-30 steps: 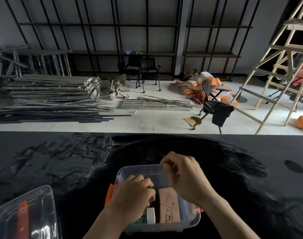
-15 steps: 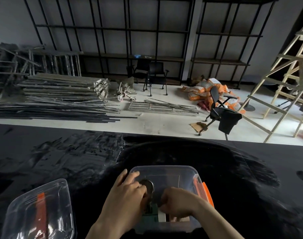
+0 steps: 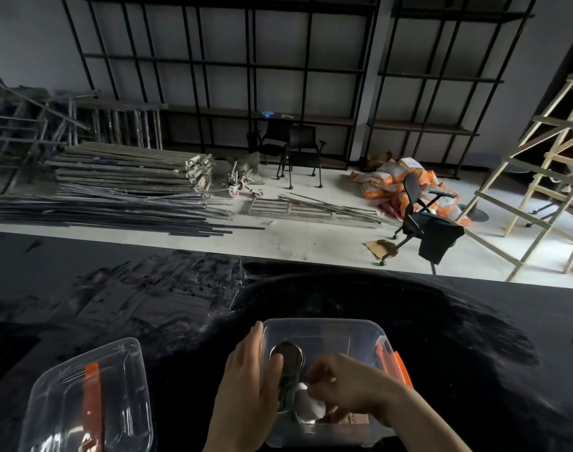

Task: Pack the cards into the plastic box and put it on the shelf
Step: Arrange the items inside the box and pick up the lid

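A clear plastic box [image 3: 324,329] with orange latches [image 3: 402,370] stands open on the black table near its front edge. My left hand [image 3: 246,386] clasps the box's left wall, thumb inside against a dark green deck [image 3: 286,391] and a round metal-rimmed piece [image 3: 286,353]. My right hand [image 3: 350,384] reaches into the box from the right, fingers curled on a blurred white card pack [image 3: 308,407]. A brown card [image 3: 352,419] lies on the box floor, mostly hidden under that hand. The black metal shelf [image 3: 278,114] lines the far wall.
The box's clear lid [image 3: 83,399], with an orange strip, lies at the table's front left. Beyond the table's far edge the floor holds stacked metal poles [image 3: 125,181], office chairs [image 3: 422,220], orange sacks [image 3: 392,181] and a wooden ladder [image 3: 546,177] at right.
The view has tilted up a little. My left hand shifted to the box's left wall; my right hand went deeper into the box and closed on the white pack.
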A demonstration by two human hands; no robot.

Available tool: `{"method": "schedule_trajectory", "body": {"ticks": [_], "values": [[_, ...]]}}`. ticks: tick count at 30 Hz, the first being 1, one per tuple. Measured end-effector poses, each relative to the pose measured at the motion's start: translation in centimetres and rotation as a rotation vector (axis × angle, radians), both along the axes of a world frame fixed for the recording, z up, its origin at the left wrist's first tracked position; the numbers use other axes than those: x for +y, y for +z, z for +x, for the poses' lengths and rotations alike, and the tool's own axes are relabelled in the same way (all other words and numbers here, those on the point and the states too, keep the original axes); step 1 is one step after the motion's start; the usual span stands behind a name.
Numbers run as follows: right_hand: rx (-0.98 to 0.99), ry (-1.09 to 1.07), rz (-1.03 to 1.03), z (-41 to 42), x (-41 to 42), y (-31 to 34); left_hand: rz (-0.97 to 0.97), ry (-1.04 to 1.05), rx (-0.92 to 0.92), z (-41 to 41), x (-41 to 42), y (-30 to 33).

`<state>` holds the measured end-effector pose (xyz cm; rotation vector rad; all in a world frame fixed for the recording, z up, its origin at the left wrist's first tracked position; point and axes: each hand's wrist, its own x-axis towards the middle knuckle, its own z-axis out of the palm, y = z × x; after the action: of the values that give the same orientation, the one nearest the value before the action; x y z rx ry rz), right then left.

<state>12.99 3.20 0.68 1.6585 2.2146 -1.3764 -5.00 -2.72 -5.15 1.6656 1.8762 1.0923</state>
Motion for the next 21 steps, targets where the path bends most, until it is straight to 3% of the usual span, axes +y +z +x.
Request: {"method": "schedule_trajectory", "body": {"ticks": [3, 7, 18, 21], "values": [[0.081, -0.052, -0.012, 0.3, -0.6, 0.0, -0.014, 0.024, -0.09, 0.3, 0.4, -0.1], [0.044, -0.049, 0.078, 0.0, -1.0, -0.8, -0.023, 0.031, -0.153, 0.1, 0.6, -0.4], [0.077, -0.119, 0.265, -1.6, -2.5, -0.4, 0.005, 0.055, -0.166, 0.5, 1.6, -1.1], [0.097, -0.144, 0.41, -1.5, -2.7, -0.1, 0.018, 0.062, -0.166, 0.3, 1.2, -0.6]]}}
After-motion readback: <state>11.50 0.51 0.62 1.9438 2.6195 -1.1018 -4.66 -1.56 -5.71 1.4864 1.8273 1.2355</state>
